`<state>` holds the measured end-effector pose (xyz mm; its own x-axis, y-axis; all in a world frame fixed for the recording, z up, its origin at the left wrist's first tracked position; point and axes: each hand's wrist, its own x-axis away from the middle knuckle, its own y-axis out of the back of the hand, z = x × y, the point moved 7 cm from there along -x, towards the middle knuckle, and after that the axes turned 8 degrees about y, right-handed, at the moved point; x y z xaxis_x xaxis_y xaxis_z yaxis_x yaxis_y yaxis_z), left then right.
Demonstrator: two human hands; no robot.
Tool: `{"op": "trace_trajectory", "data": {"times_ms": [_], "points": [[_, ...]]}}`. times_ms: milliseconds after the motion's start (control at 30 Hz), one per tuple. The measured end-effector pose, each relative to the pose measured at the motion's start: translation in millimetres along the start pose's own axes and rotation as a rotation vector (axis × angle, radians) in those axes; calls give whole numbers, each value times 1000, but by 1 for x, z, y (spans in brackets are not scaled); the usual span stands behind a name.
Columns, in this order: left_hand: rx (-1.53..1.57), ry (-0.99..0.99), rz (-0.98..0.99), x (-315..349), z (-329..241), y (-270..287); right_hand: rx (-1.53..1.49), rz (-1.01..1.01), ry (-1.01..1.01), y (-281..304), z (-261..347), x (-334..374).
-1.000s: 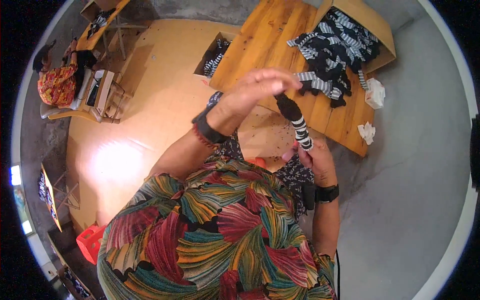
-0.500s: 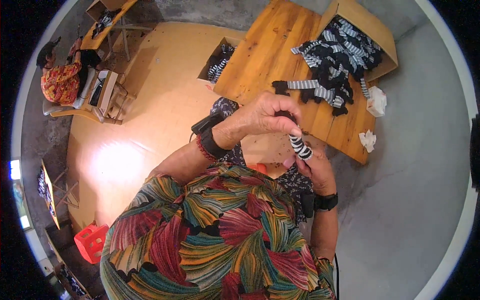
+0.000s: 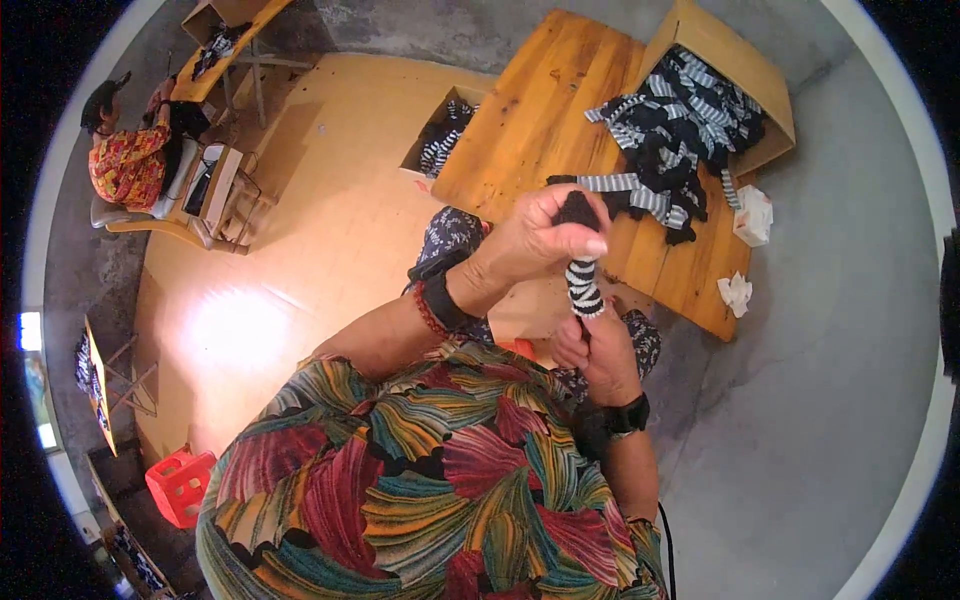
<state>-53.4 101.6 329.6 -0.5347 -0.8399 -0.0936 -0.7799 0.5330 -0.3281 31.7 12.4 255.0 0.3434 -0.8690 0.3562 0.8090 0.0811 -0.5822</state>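
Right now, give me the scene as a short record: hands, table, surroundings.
Left hand: gripping the black end of a striped knit piece
Right hand: curled at its striped end; exact grip unclear
Wooden table: knit pile spilling from a tipped cardboard box
Table's right edge: white pack, crumpled white tissue
Background: person seated near another table

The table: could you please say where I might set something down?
The table has a broad bare patch between its left edge and the knit pile, and a smaller one between the pile, near edge and crumpled tissue. It is crowded at far right, where the pile spills from the box.
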Motion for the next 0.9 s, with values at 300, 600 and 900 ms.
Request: {"op": "trace_trajectory", "data": {"times_ms": [300, 600, 900], "points": [[-605, -359, -163, 17, -57, 36, 124, -37, 23, 28, 10, 6], [-560, -223, -80, 14, -33, 9, 144, 3, -19, 22, 2, 7], [143, 219, -25, 8, -7, 17, 311, -36, 27, 38, 3, 13]]}}
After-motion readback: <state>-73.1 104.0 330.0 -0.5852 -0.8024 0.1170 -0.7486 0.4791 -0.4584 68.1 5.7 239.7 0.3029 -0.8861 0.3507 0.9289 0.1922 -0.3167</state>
